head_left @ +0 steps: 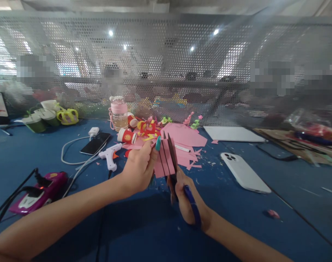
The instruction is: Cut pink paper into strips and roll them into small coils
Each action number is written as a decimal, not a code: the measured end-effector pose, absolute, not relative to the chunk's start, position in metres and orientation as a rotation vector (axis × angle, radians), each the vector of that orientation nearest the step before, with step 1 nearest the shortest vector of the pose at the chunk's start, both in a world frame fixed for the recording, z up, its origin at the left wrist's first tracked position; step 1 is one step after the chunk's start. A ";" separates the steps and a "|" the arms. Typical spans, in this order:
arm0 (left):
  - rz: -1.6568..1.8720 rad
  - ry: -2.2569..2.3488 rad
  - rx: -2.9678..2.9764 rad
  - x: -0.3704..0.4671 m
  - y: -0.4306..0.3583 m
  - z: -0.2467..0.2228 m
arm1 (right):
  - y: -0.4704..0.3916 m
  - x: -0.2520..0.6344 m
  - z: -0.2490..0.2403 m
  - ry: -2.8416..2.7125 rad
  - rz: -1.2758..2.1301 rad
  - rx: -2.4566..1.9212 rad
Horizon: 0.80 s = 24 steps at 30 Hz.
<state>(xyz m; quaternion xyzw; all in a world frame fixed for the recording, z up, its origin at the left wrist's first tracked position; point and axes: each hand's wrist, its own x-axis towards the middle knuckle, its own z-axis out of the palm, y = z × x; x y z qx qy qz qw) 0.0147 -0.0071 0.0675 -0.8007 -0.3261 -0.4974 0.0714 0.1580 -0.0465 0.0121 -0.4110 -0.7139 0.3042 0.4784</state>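
My left hand (140, 165) pinches the upper left edge of a small pink paper piece (160, 165), its thumb showing a teal nail. Dark lines run along the paper. In my right hand (190, 198) are scissors (192, 203) with blue handles, their dark blades pointing up and away from me. The blades lie at the right part of the pink paper and look slightly apart. Behind the hands, larger pink sheets (182, 134) and cut scraps lie on the blue table (138, 225).
A white glue gun (110, 156), black phone (95, 143) and purple power strip (40, 193) with cables lie left. A pink-lidded bottle (119, 113) and red paper cup (127, 136) stand or lie behind. At right are a white phone (244, 173) and white sheet (234, 134).
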 end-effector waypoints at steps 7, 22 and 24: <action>-1.508 -0.983 -2.405 0.015 -0.008 0.068 | -0.047 0.158 0.010 -1.741 0.772 -1.043; -1.495 -1.010 -2.432 0.016 -0.008 0.067 | -0.048 0.158 0.010 -1.698 0.820 -1.044; -1.496 -1.008 -2.422 0.015 -0.007 0.067 | -0.048 0.158 0.011 -1.684 0.834 -1.053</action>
